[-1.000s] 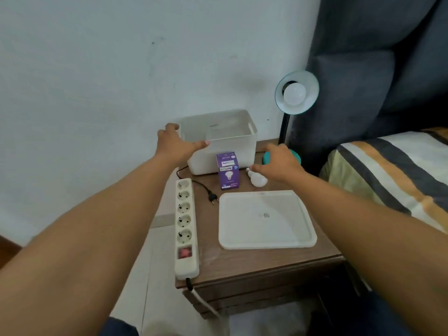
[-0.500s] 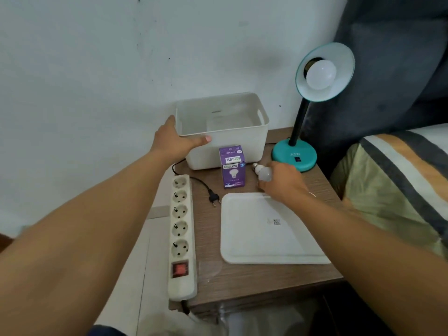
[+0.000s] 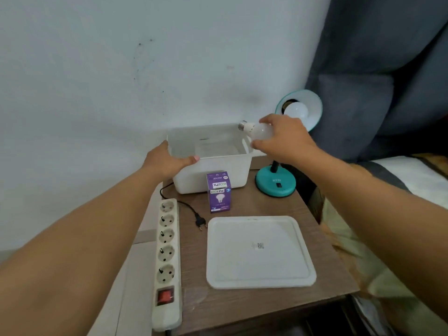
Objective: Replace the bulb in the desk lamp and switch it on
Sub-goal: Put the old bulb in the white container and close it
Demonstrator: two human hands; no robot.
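A teal desk lamp (image 3: 276,183) stands at the back right of the wooden bedside table (image 3: 242,309), with a white bulb (image 3: 296,110) in its tilted shade. My right hand (image 3: 283,139) grips a loose white bulb (image 3: 258,130), held sideways over the right end of the white plastic box (image 3: 218,170), its metal base pointing left. On the box's left front rim rests my left hand (image 3: 167,161), holding it. A purple bulb carton (image 3: 219,191) stands upright in front of the box. The lamp's black plug (image 3: 200,223) lies unplugged beside the white power strip (image 3: 166,258).
A white tray-like lid (image 3: 260,253) lies flat on the table's front half. The power strip's red switch (image 3: 165,296) is near the front edge. A bed with striped bedding (image 3: 412,180) is to the right, a grey headboard (image 3: 388,69) behind the lamp, and a white wall at the back.
My right hand has lifted the loose bulb from the table near the carton up over the box's right end. My left hand stays on the box rim.
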